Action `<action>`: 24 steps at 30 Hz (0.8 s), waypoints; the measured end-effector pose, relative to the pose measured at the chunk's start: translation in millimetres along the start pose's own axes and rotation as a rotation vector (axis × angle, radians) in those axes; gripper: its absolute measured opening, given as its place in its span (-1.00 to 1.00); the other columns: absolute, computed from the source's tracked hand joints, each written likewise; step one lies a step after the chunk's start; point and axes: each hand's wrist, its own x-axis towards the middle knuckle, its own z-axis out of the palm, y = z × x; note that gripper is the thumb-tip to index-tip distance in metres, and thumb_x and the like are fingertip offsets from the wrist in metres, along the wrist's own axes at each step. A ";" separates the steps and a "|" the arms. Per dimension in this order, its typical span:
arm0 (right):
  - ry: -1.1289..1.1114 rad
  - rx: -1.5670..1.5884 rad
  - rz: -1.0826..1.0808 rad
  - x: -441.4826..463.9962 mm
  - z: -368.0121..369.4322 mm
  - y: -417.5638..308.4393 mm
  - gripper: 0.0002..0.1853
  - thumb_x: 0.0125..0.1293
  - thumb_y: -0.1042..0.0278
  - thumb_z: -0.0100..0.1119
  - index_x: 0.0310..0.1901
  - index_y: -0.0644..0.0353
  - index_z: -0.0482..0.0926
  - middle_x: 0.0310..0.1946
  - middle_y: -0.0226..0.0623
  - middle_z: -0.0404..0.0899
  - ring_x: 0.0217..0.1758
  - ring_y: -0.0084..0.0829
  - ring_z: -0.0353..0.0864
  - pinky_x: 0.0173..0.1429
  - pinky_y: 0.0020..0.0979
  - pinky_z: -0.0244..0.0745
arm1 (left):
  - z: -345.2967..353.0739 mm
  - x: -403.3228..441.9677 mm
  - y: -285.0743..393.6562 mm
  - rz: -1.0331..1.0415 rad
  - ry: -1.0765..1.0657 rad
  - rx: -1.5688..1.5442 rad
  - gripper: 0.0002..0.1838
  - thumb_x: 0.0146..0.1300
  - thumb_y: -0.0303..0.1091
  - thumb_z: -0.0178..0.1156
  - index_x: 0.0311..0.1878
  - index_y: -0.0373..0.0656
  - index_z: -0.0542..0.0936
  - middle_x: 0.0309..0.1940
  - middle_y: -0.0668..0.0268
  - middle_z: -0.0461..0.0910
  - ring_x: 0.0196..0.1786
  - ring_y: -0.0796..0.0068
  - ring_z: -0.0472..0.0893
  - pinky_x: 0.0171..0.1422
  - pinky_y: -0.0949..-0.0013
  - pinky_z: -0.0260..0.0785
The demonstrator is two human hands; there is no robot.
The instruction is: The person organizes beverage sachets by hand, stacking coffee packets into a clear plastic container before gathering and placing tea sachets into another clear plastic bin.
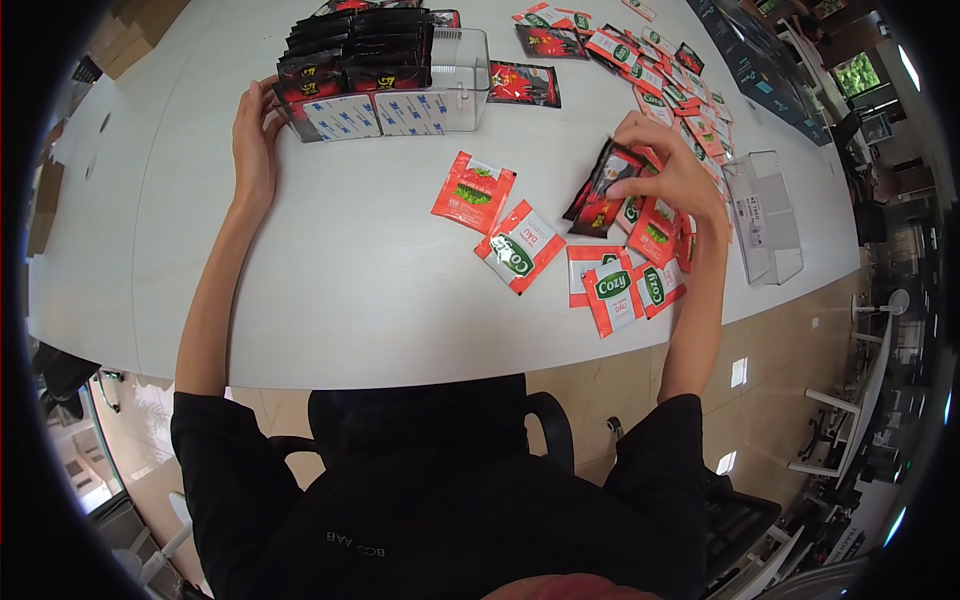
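Observation:
My right hand (665, 175) pinches a black and red sachet (605, 190) above the red Cozy sachets on the right of the table. My left hand (255, 140) rests at the left end of a clear plastic box (460, 85), its fingers partly hidden behind black sachets. Rows of black sachets (355, 50) stand in that box, which has white labels with blue print on its near side. Beside the box lies another black and red sachet (525, 84). Several red and white Cozy sachets (520, 246) lie in front of my right hand.
A second clear box (765, 218) stands at the right edge of the white table (350, 290). Many Cozy sachets (655, 75) spread across the back right, near a long dark box (765, 70). Cardboard boxes (130, 35) are at the back left.

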 end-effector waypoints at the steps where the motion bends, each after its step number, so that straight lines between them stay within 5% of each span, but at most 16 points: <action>1: -0.001 -0.003 -0.003 0.0 -2.5 1.1 -0.59 -0.08 0.42 0.60 -0.17 0.25 0.63 -0.19 -0.41 0.55 -0.11 -0.51 0.52 -0.01 -0.44 0.44 | 1.0 -0.7 0.8 -0.001 0.000 -0.005 -0.38 0.56 0.11 -0.18 0.26 -0.30 0.46 0.08 0.27 0.55 0.19 0.48 0.43 0.41 0.25 0.16; 5: 0.254 0.295 -0.019 5.4 2.6 12.0 -0.64 0.09 0.47 0.51 -0.11 0.22 0.54 -0.10 -0.39 0.59 -0.01 -0.53 0.59 0.12 -0.44 0.54 | -1.7 2.4 -2.7 0.005 -0.011 -0.023 -0.39 0.56 0.11 -0.17 0.24 -0.29 0.46 0.06 0.28 0.56 0.13 0.50 0.45 0.37 0.28 0.20; 7: 0.540 0.513 0.233 20.6 11.8 4.8 -0.61 0.20 0.42 0.45 0.01 0.20 0.50 -0.07 -0.31 0.60 -0.03 -0.49 0.64 0.01 -0.45 0.60 | 2.7 -0.6 2.5 0.004 0.009 -0.021 -0.40 0.56 0.11 -0.18 0.24 -0.29 0.46 0.05 0.28 0.56 0.11 0.51 0.46 0.35 0.29 0.21; 11: 0.620 0.507 0.369 63.3 30.0 1.6 -0.53 0.32 0.24 0.36 0.14 0.23 0.41 -0.02 -0.21 0.56 -0.05 -0.48 0.67 -0.16 -0.48 0.64 | 4.9 -2.0 5.5 -0.001 0.026 0.004 -0.40 0.57 0.11 -0.18 0.25 -0.28 0.45 0.01 0.28 0.55 0.06 0.54 0.48 0.31 0.33 0.25; 13: 0.576 0.567 0.319 79.4 35.7 -3.0 -0.55 0.40 0.19 0.27 0.16 0.25 0.38 0.02 -0.19 0.50 0.03 -0.37 0.64 -0.01 -0.35 0.67 | 4.8 -2.2 5.2 0.001 0.019 -0.003 -0.41 0.57 0.10 -0.18 0.25 -0.27 0.45 0.01 0.28 0.55 0.06 0.55 0.47 0.30 0.34 0.25; 15: 0.300 -0.376 0.141 99.4 36.0 20.1 -0.50 0.40 0.04 0.24 0.17 0.23 0.39 0.04 -0.12 0.46 0.20 -0.25 0.52 0.14 -0.24 0.56 | 4.2 -0.9 5.0 0.009 0.019 -0.011 -0.41 0.57 0.10 -0.18 0.25 -0.27 0.45 0.00 0.28 0.54 0.06 0.55 0.47 0.29 0.34 0.26; 16: 0.273 -0.699 0.160 98.6 37.6 20.3 -0.40 0.37 -0.11 0.22 0.21 0.20 0.39 0.09 -0.06 0.41 0.34 -0.17 0.35 0.33 -0.14 0.37 | 4.2 -0.8 4.0 0.014 0.024 0.002 -0.41 0.57 0.10 -0.18 0.24 -0.28 0.44 0.05 0.23 0.54 0.10 0.52 0.49 0.29 0.35 0.29; 17: 0.271 -0.702 0.149 103.4 36.8 20.5 -0.40 0.37 -0.11 0.22 0.21 0.20 0.39 0.09 -0.06 0.41 0.34 -0.17 0.35 0.33 -0.14 0.37 | 2.9 -1.2 2.9 0.018 0.033 0.015 -0.41 0.57 0.10 -0.17 0.24 -0.30 0.43 0.10 0.18 0.53 0.14 0.48 0.50 0.29 0.36 0.32; 19: 0.264 -0.386 0.048 110.8 33.4 14.9 -0.30 0.32 -0.21 0.23 0.29 0.16 0.38 0.15 -0.08 0.37 0.42 -0.13 0.26 0.46 -0.11 0.22 | 3.2 -3.6 7.8 0.014 0.030 -0.005 -0.42 0.58 0.08 -0.16 0.23 -0.31 0.43 0.11 0.16 0.52 0.15 0.46 0.50 0.27 0.36 0.34; 20: 0.193 -0.381 0.028 115.6 30.7 17.7 -0.13 0.14 -0.16 0.44 0.38 0.13 0.33 0.23 -0.08 0.37 0.42 -0.14 0.30 0.46 -0.15 0.25 | 3.4 -3.6 8.1 0.011 0.024 -0.004 -0.42 0.58 0.07 -0.16 0.23 -0.32 0.43 0.11 0.15 0.52 0.15 0.45 0.50 0.27 0.36 0.34; 21: 0.193 -0.388 0.027 118.6 30.9 19.4 -0.13 0.14 -0.16 0.44 0.38 0.13 0.33 0.23 -0.08 0.37 0.42 -0.14 0.30 0.46 -0.15 0.25 | 4.5 -3.1 8.4 0.009 0.016 -0.003 -0.43 0.58 0.07 -0.15 0.22 -0.32 0.44 0.11 0.14 0.52 0.16 0.44 0.49 0.27 0.36 0.35; 24: -0.067 -0.351 0.096 130.5 37.0 19.4 0.12 -0.27 0.03 0.72 0.36 0.25 0.32 0.30 -0.04 0.42 0.36 -0.19 0.43 0.42 -0.24 0.34 | 4.0 -1.2 4.7 0.011 0.022 -0.021 -0.43 0.58 0.07 -0.16 0.22 -0.31 0.45 0.12 0.15 0.51 0.16 0.43 0.49 0.27 0.35 0.34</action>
